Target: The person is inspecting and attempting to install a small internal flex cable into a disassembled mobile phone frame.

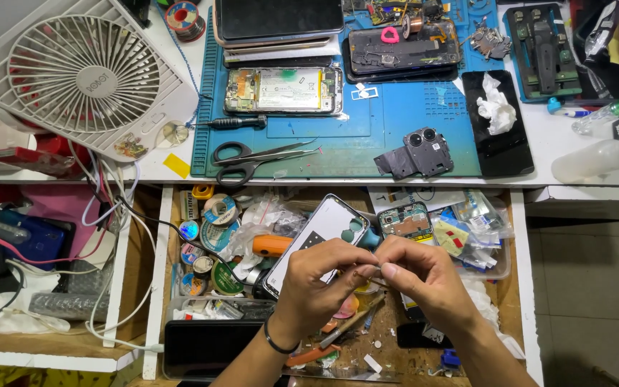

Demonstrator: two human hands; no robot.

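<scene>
head view: i see the blue work mat (395,136) on the bench, then the open drawer (521,301) beneath it. over the drawer my left hand (317,283) grips a white phone back cover (324,233), tilted. my right hand (420,276) pinches something tiny at fingertips touching the left; i cannot tell what.

Open drawer (157,287), 6 o'clock: left hand (317,276) and right hand (424,276) met fingertip to fingertip, pinching a tiny part too small to identify, above a white phone frame (324,229). Blue work mat (395,136), 12 o'clock: opened phone (283,90), scissors (252,159), black camera bracket (417,152). White fan (84,75), 10 o'clock.
</scene>
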